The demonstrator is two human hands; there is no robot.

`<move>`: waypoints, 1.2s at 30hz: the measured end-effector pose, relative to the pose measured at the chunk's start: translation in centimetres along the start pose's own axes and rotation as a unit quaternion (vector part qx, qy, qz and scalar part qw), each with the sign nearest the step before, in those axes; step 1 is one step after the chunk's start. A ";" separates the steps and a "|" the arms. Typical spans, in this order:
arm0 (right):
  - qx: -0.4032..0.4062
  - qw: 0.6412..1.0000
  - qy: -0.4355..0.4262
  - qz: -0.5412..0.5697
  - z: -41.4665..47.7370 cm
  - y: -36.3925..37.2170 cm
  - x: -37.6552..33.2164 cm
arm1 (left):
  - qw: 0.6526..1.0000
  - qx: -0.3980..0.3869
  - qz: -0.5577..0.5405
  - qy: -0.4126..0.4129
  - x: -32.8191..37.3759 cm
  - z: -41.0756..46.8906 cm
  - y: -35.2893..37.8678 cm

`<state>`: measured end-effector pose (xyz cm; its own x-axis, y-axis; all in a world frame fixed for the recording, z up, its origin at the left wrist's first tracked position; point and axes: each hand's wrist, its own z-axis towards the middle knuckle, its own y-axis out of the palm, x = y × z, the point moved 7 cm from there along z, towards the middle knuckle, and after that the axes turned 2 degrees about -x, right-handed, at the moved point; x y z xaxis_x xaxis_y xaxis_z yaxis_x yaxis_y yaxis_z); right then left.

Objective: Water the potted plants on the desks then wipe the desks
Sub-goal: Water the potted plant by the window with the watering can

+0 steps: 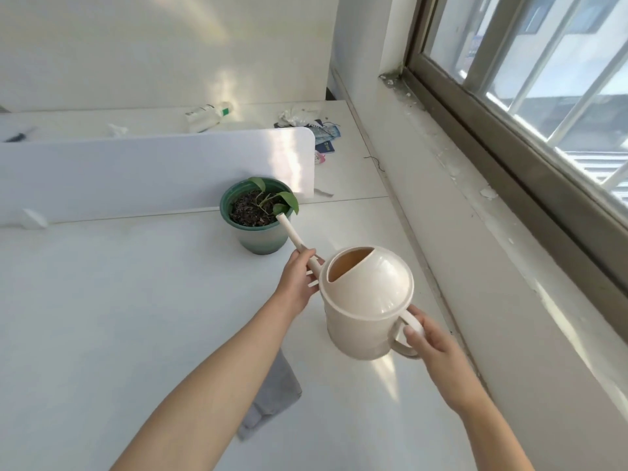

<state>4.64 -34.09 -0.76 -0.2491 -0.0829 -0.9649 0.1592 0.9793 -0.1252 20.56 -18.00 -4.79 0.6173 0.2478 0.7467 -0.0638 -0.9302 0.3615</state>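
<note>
Two-handed watering job here, by the look of it. Gripping the loop handle [406,338] of the cream watering can [368,300] with the right hand [430,341], fingers curled round it and thumb on top, at the can's 4 o'clock. Steadying the long thin spout [291,233] with the left hand [299,280], fingers closed round it right next to the can's body, at roughly 10 o'clock.

Makes sense: stops that skinny spout wandering and parks the tip just inside the near rim of the green pot [260,241], up at 11 o'clock from the can, right beside the leaves [289,199]. No visible stream, so can't say pouring or only aiming.

Held up off the white desk [102,300], tipped a little toward the pot, fill hole facing up and back.

Pot tucked close to the white divider [136,164], maybe for the sun from the window [526,79] at 2 o'clock.

Grey cloth [277,392] lying flat on the desk at 7 o'clock from the can, partly hidden under the left forearm. Presumably staged for the wiping afterwards.

Past the divider, at 12 o'clock: a second desk [343,171] with a bottle [209,113] on its side and some scattered bits. No pot showing over there from this angle.

Best guess: on the watering half, wiping not yet begun.
</note>
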 end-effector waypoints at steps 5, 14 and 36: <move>0.013 0.999 -0.051 0.001 0.2 1.9 -5.0 | 0.999 -0.023 0.014 0.023 3.3 -1.1 -1.1; 0.015 0.998 -0.054 -0.011 0.7 6.2 -8.3 | 0.999 -0.037 0.024 0.009 5.5 -0.4 -3.7; 0.124 0.971 -0.066 -0.193 0.3 4.5 -10.1 | 0.993 -0.101 -0.001 -0.057 4.4 1.5 -0.5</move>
<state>8.21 -28.92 8.36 -0.2142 -0.4744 -0.8539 0.3081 0.7967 -0.5199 24.51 -16.84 -2.57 0.7024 0.2070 0.6810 -0.2108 -0.8534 0.4767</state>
